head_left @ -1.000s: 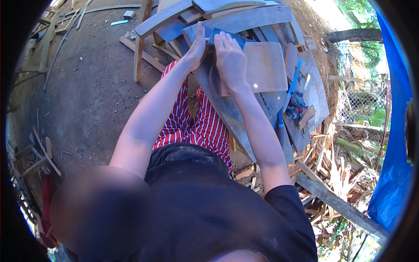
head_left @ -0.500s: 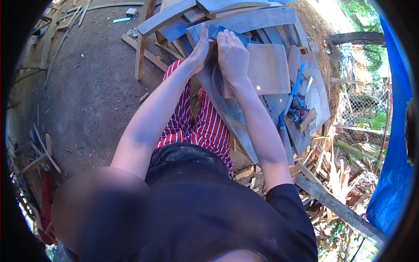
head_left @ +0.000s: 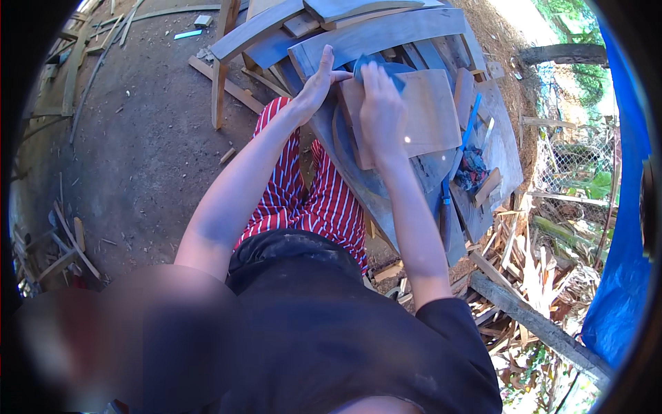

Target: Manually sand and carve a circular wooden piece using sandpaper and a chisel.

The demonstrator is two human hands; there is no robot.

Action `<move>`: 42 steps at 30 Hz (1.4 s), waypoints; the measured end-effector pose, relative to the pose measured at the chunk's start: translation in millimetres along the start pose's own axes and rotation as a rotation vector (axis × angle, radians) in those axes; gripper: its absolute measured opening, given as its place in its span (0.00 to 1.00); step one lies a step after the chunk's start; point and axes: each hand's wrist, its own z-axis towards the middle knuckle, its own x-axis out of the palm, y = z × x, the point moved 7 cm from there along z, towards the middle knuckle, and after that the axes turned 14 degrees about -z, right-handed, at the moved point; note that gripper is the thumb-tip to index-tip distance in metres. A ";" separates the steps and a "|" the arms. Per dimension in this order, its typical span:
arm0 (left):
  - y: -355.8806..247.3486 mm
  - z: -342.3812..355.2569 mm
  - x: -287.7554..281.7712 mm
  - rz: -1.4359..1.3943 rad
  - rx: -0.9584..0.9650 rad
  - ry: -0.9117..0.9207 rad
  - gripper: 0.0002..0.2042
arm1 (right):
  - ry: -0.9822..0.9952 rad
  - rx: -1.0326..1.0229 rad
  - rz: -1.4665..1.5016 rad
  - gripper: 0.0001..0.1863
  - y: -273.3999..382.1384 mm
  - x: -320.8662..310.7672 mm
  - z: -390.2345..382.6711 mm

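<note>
A thin, curved light-brown wooden panel [head_left: 431,110] lies on a rough wooden work surface. My right hand [head_left: 383,110] is on its far left part, fingers pressed together over a dark teal sheet [head_left: 395,77] that looks like sandpaper; the hand is slightly blurred. My left hand [head_left: 316,88] is at the panel's far left corner. Its fingers stretch straight away from me, and its thumb points right, seeming to touch the corner.
Long curved boards [head_left: 386,36] are stacked beyond the panel. To its right lie a blue-handled tool [head_left: 446,193], a crumpled dark cloth [head_left: 471,169] and wood offcuts [head_left: 487,186]. Wood scraps litter the ground at right, near a leaning beam [head_left: 538,328]. A blue tarp [head_left: 617,228] hangs at far right.
My right hand and the teal sheet have moved right and a little toward me over the panel. The panel has shifted slightly toward me. My left hand's thumb now stands out from its fingers.
</note>
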 end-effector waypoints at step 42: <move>-3.8 -5.3 9.8 0.054 0.651 -0.571 0.26 | 0.123 0.043 -0.234 0.15 -32.8 12.2 17.2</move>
